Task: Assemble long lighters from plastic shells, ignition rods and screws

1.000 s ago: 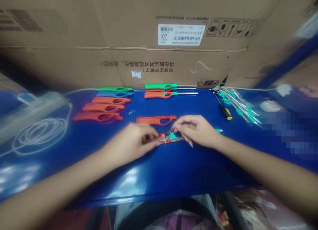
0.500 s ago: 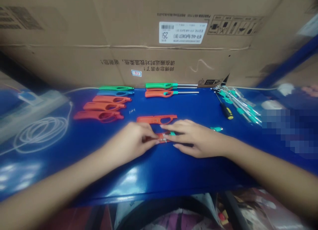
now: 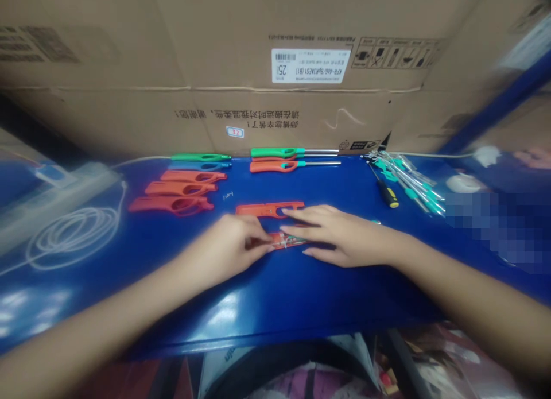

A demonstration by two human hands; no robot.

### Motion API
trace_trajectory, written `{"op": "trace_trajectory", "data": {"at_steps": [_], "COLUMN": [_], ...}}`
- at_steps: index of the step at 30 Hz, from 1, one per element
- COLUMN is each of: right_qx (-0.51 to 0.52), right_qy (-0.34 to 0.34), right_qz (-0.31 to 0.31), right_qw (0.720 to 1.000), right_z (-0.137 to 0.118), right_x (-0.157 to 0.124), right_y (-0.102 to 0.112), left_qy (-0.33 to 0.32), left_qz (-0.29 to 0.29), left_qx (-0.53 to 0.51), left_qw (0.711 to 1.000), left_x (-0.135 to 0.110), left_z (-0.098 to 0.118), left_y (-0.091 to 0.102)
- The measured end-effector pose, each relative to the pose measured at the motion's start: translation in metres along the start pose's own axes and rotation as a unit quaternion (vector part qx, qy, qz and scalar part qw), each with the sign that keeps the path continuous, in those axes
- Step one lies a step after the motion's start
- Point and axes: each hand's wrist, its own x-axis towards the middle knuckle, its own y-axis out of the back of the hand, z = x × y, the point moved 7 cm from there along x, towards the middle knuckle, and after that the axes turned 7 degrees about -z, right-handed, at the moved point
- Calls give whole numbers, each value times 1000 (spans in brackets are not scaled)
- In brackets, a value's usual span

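Observation:
An orange lighter half-shell (image 3: 280,239) lies on the blue table between my hands, its inner side up with small metal and pale parts in it. My left hand (image 3: 232,241) pinches its left end between thumb and fingers. My right hand (image 3: 333,235) is over its right end, thumb on the near side and fingers reaching across the top; a green part shows under the fingers. Just beyond lies another orange half-shell (image 3: 258,209), partly behind my right fingertips. A small green-and-metal piece (image 3: 376,222) peeks out behind my right hand.
Several orange and red casings (image 3: 181,188) lie at left, near a coiled white cable (image 3: 73,232). Long-nosed lighters (image 3: 273,166) lie at the back. On the right are a yellow-black screwdriver (image 3: 390,195) and metal tubes with green parts (image 3: 413,183). A cardboard box (image 3: 142,54) stands behind.
My right hand has shifted slightly over the half-shell, and its fingers now cover more of the green part. My left hand keeps its pinch. The camera view has tilted a little.

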Motion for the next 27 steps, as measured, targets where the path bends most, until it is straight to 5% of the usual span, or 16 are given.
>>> {"op": "trace_trajectory", "data": {"at_steps": [11,19,27], "right_qx": [46,26,70], "right_qy": [-30,-56,-85], "right_qz": [50,48,51], "right_qw": [997,997,993], "right_z": [7,7,7], "right_x": [-4,1,4], "right_y": [15,8,2], "left_qy": [-44,-134,-141], "left_qz": [21,48,42], "left_qx": [86,134,133], "left_qw": [995,981,980], "left_x": [-7,-7,-6], "left_z": [11,27,21], "left_y": [4,-4,-13]}}
